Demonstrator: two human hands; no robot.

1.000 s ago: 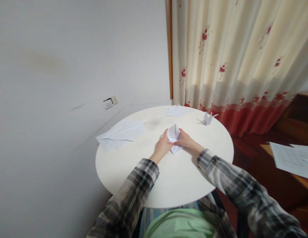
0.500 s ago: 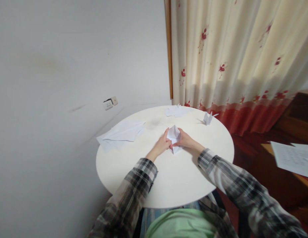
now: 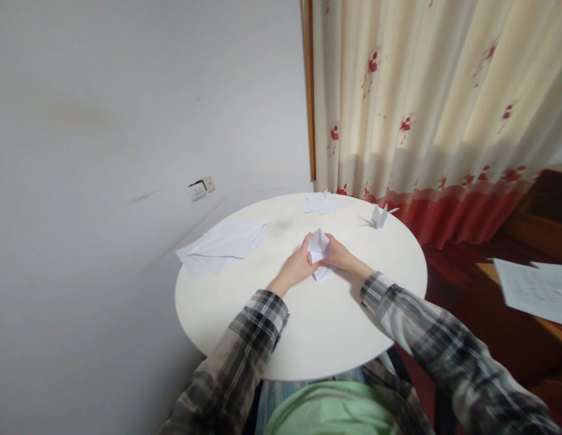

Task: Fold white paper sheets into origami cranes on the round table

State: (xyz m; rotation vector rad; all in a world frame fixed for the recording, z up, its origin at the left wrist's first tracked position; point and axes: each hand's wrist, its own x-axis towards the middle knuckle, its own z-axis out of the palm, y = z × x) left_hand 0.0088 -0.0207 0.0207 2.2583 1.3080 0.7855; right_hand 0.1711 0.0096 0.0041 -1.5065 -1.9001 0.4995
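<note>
Against a pale wall (image 3: 127, 121) and a cream curtain (image 3: 421, 90) printed with red flowers, a person in a plaid shirt works at a round white counter (image 3: 326, 332), a piece of folded white paper (image 3: 319, 243) held between two bare hands near its middle. The left hand (image 3: 299, 264), fingers curled, grips the paper along its left side, while the right hand (image 3: 338, 252) closes on the opposite edge, its thumb reaching in toward the left hand at the lower part of the fold; a creased point rises above the grip and a lower flap shows beneath. Both arms stretch forward and converge, the cuffs of the left sleeve (image 3: 258, 326) and right sleeve (image 3: 411, 320) ending around the wrists. Beyond the right hand, near the counter's far right rim, stands a folded paper figure (image 3: 379, 216) with pointed tips. Thin white paper (image 3: 323, 203) lies at the far edge, and a stack of loose white sheets (image 3: 226, 238) spreads at left, below a wall socket (image 3: 198, 192). At far right, papers (image 3: 534, 293) on a wooden surface (image 3: 486, 273) carry lines of writing, too blurred to read.
</note>
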